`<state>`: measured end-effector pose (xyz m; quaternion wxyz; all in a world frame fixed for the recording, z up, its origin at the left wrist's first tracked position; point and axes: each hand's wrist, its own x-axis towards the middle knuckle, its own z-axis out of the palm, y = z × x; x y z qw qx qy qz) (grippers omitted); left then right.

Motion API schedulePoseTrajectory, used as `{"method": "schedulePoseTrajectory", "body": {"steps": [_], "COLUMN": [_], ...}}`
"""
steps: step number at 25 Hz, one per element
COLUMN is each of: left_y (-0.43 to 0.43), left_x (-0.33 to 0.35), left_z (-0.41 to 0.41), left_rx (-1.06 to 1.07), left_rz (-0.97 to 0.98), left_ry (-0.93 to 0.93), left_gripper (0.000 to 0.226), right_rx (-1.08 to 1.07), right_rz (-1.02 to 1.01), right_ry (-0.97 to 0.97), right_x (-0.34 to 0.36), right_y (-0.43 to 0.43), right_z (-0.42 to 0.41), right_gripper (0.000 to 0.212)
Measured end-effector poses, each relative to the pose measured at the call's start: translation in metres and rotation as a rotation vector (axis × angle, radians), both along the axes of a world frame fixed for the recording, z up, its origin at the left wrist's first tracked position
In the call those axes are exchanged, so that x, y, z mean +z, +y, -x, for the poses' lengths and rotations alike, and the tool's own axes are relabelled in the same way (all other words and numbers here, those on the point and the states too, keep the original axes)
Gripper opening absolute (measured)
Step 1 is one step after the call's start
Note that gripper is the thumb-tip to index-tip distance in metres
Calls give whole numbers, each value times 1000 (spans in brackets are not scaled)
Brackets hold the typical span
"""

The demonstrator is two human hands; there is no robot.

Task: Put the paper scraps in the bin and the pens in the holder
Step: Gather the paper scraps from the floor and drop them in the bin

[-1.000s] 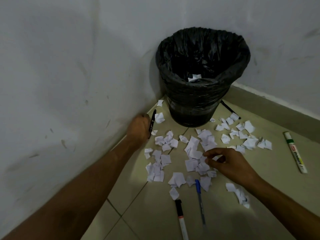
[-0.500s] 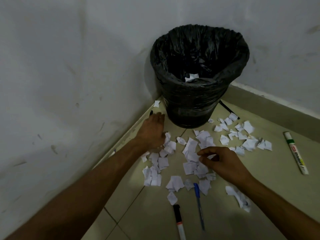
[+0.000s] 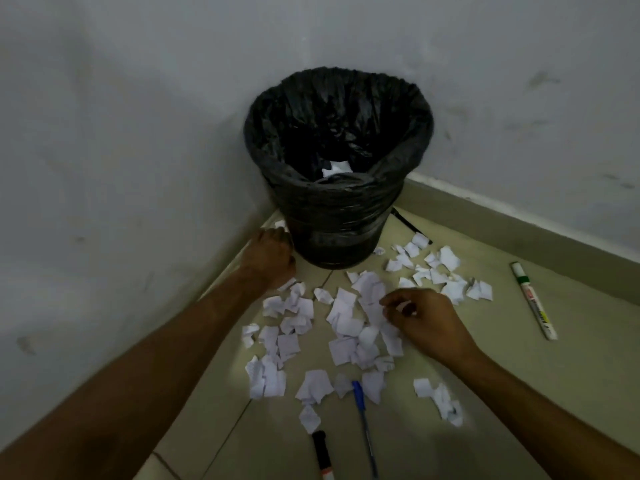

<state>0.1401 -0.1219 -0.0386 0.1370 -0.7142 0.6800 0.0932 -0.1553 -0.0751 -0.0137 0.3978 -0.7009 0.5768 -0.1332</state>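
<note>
On the head camera I saw the bin point(image 3: 339, 216), lined in black, standing in the corner of the floor point(image 3: 571, 393) with one white piece point(image 3: 337, 168) inside. Paper scraps point(image 3: 343, 320) lay scattered in front of it. The left hand point(image 3: 270, 258) was beside the bin's base by the wall point(image 3: 121, 202), and I could not tell whether it gripped anything. The right hand point(image 3: 426, 323) was curled over the pile, its fingertips pinching scraps. A blue pen point(image 3: 362, 407) and a black marker point(image 3: 320, 452) lay nearest the camera. A green-banded marker point(image 3: 533, 299) lay off to the right, and a black pen point(image 3: 410, 225) lay by the bin's right side.
</note>
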Motion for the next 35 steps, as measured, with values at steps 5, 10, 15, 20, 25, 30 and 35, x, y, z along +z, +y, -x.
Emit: {"method": "schedulePoseTrajectory", "body": {"steps": [5,10,15,20,25,30,35], "left_y": [66,123,135,136,166,159,141], "left_x": [-5,-17,-6,-6,7,9,-5], "left_z": [23,42,24,35,42,57,68], "left_rx": [-22,-118,18,-45,112,0,-80], "left_rz": [48,102,176,19,35,-93,10], "left_ry": [97,362,344,301,309,300,385], "left_gripper": [63,64,70,77,93,97,80], "right_rx": [207,287,281,406,-10,224,423], "right_rz": [365,268,330,130,239,-35,28], "right_ry": [390,486,324,490,412,544,465], "right_x": [-13,-38,-35,-27,-18,-12,-13], "right_y": [-82,-71,-29,-75,-35,14,39], "right_z": [19,1,-12,-19,38,37,-8], "right_gripper": [51,53,51,61,63,85,103]}}
